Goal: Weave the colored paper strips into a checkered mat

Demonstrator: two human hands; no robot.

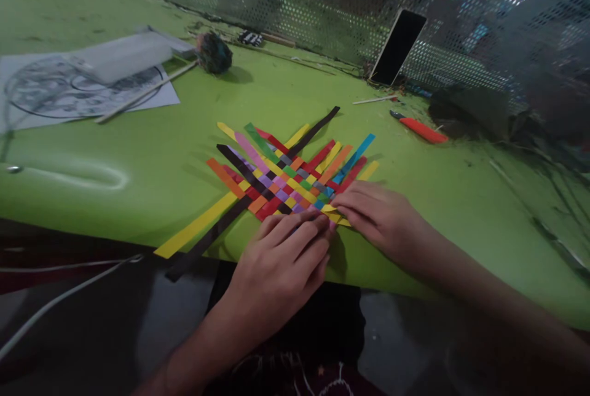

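Observation:
A woven mat of colourful paper-like strips [286, 186] lies on the green tabletop near its front edge, loose ends fanning out. A long yellow strip [198, 224] and a black strip [207, 238] stick out toward the lower left. My left hand [288, 254] has its fingers bent together over the mat's near edge, pressing it; the thumb is hidden. At the mat's right corner my right hand [380, 214] pinches a folded yellow strip [332, 209] between thumb and fingers. The fingertips of both hands are close together, and they cover part of the weave.
A red-handled cutter [421, 129] and a thin stick [374, 100] lie at the back right. A phone [399, 47] leans against the perforated metal screen [322, 21]. Back left are a printed sheet [32, 88], a plastic packet [124, 55], a wooden stick [147, 93] and a dark ball [213, 53].

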